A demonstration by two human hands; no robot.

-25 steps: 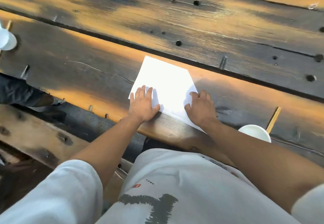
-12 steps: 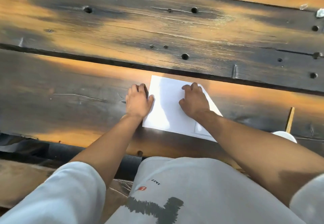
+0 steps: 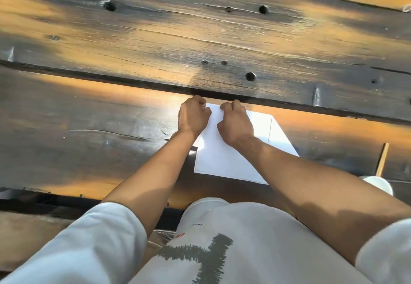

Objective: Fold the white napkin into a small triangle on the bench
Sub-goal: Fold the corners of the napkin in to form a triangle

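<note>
The white napkin [image 3: 224,157] lies flat on the near plank of the dark wooden bench [image 3: 89,128], close to the gap between planks. My left hand [image 3: 192,115] sits at the napkin's far left corner with its fingers curled over the edge. My right hand [image 3: 235,121] rests beside it on the far edge, fingers curled and pinching the paper. A faint crease line runs down the napkin's right part. The fingertips of both hands are hidden behind the knuckles.
A white cup [image 3: 378,184] stands at the near right edge of the bench, with a thin wooden stick [image 3: 382,159] lying beside it. The far plank [image 3: 200,34] has several holes and nails. My white shirt and sleeves fill the bottom of the view.
Both hands have slid from the napkin's near edge up to its far edge and curled their fingers there. The view has shifted, so the napkin sits lower and more to the right.
</note>
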